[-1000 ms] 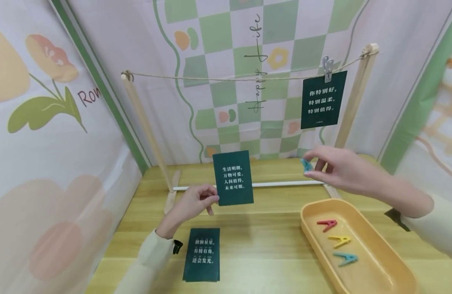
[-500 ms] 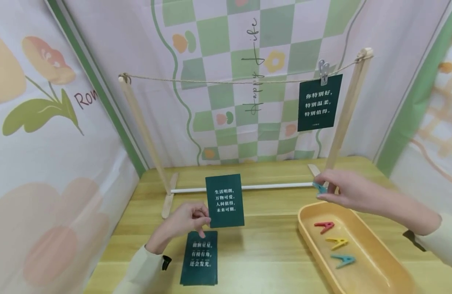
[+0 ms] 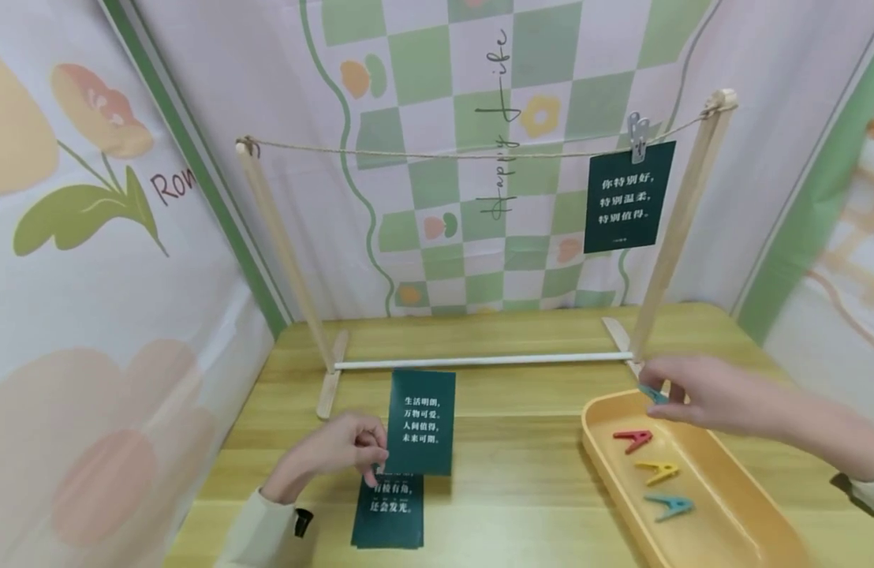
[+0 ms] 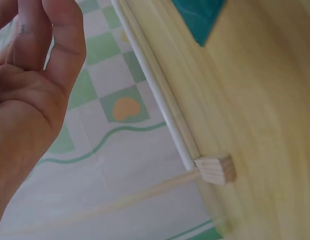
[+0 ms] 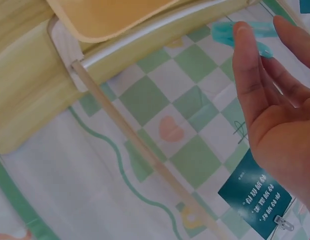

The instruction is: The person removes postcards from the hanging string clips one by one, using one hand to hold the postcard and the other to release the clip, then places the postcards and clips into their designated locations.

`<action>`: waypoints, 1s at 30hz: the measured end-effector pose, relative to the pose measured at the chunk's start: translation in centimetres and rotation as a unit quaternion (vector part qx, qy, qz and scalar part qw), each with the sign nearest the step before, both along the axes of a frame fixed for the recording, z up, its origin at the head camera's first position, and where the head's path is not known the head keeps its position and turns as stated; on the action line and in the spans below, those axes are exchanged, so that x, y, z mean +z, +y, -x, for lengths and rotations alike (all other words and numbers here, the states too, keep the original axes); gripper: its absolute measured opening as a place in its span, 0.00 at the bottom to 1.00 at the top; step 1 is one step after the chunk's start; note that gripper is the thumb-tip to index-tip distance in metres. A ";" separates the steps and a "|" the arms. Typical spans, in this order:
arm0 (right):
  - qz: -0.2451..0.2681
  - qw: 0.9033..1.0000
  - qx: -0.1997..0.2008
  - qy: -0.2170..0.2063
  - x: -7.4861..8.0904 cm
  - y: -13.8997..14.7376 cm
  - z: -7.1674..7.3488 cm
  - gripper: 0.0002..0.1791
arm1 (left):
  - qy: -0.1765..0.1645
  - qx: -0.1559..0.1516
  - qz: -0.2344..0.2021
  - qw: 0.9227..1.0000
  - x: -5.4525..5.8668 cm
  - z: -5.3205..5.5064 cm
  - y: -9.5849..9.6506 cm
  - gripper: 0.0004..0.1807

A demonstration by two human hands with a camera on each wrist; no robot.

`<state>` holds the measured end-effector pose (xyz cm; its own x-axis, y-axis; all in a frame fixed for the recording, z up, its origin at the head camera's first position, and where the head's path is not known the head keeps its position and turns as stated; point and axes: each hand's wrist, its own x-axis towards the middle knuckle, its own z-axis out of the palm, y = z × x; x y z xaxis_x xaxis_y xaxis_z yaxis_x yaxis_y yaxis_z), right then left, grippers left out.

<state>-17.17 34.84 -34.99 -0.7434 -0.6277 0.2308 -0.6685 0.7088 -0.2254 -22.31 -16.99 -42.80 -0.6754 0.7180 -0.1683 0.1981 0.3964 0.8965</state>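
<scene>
My left hand (image 3: 334,450) pinches a dark green card (image 3: 424,459) with white writing by its left edge. The card is held above a stack of similar cards (image 3: 389,525), hiding the stack's upper part. My right hand (image 3: 714,398) holds a small teal clothespin (image 3: 653,394) between thumb and fingers over the far end of the orange tray (image 3: 600,465). In the right wrist view this clothespin (image 5: 250,33) lies across the fingertips. Another green card (image 3: 627,225) hangs from a string (image 3: 437,156) by a silver clip (image 3: 638,140).
Inside the tray lie a red clothespin (image 3: 634,439), a yellow clothespin (image 3: 659,472) and a blue clothespin (image 3: 669,506). Wooden posts, left (image 3: 284,244) and right (image 3: 681,225), carry the string. A white rod (image 3: 522,360) joins their feet across the wooden table (image 3: 508,505).
My left hand has brought its card down and to the left, over the stack. The right hand has moved down and right with the teal clothespin, to above the tray.
</scene>
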 end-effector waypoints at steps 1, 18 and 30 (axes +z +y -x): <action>-0.002 1.000 0.001 -0.004 -0.1 0.2 -0.2 0.15 | -0.001 -0.003 -0.001 1.000 -0.1 0.0 -0.2 0.04; -0.035 0.999 0.024 -0.010 -3.2 1.1 -1.5 0.20 | -0.058 -0.016 0.013 0.998 -2.6 -1.7 -3.7 0.05; -0.087 0.991 0.032 -0.094 -6.0 0.7 -3.9 0.23 | -0.150 -0.062 -0.023 0.987 -3.9 -2.2 -4.7 0.08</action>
